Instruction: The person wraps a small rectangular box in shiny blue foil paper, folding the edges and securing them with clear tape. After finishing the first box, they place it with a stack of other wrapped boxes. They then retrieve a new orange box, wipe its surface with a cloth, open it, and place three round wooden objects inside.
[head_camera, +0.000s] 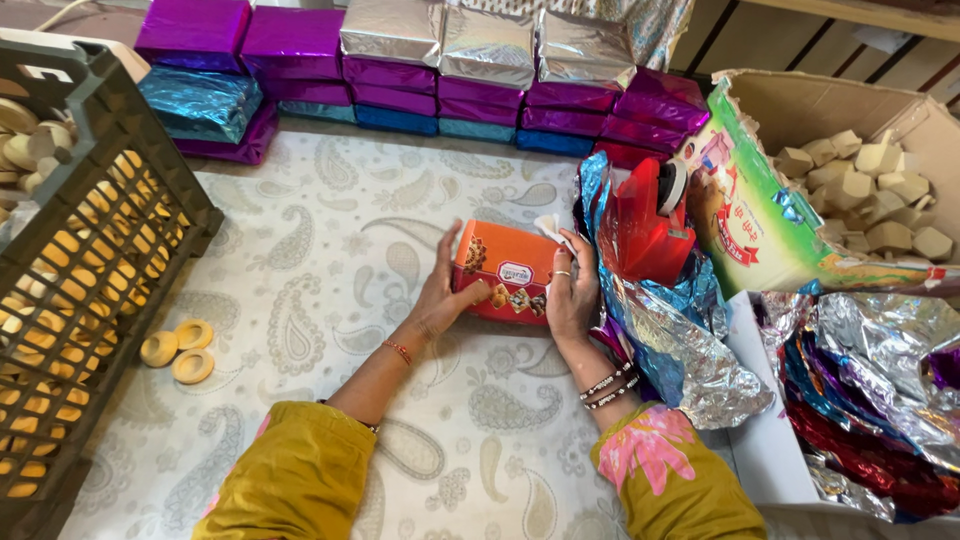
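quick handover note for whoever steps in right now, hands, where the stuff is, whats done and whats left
Left hand: grips the left end of the orange box.
Right hand: on the box's right end, a small pale strip at its fingertips, likely tape.
Things: box rests on the patterned cloth; red tape dispenser and loose foil sheets just to the right.
Done: wrapped boxes stacked along the back.
Left: this box has no foil yet.

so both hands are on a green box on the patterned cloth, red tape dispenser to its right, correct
Not quite: the box is orange, not green. The head view shows the left hand and right hand holding it on the patterned cloth, with the red tape dispenser to its right.
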